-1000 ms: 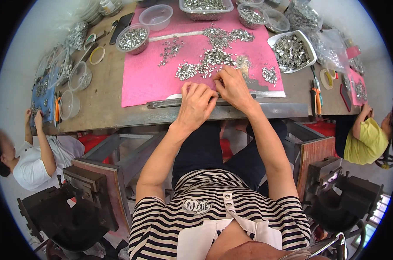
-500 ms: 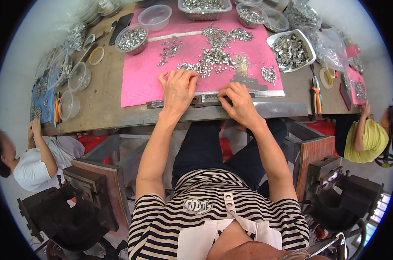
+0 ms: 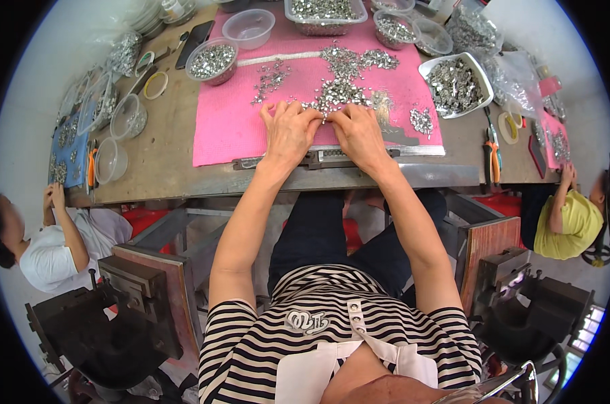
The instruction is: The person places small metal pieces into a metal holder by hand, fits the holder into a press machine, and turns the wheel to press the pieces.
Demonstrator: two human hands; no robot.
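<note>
My left hand [image 3: 291,133] and my right hand [image 3: 359,137] meet fingertip to fingertip, pinched at the near edge of a heap of small shiny metal pieces [image 3: 339,93]. A small silver metal piece [image 3: 324,120] shows between the fingertips; its exact shape is too small to tell. Below the hands, along the table's front edge, lies a long narrow metal fixture [image 3: 312,160] with a slotted middle. Right of my right hand, a flat grey plate [image 3: 402,139] is partly hidden on the pink mat [image 3: 224,138].
A clear tub [image 3: 213,60] of metal pieces stands at the mat's far left, near an empty tub [image 3: 249,28]. A white tray [image 3: 456,85] of pieces sits right, above orange-handled pliers [image 3: 492,158]. Co-workers sit at left, in a white shirt [image 3: 56,256], and right, in yellow [image 3: 571,222].
My right hand has moved from the metal fixture up and left to the heap, meeting my left hand. My left hand has shifted slightly right. The whole view has shifted a little.
</note>
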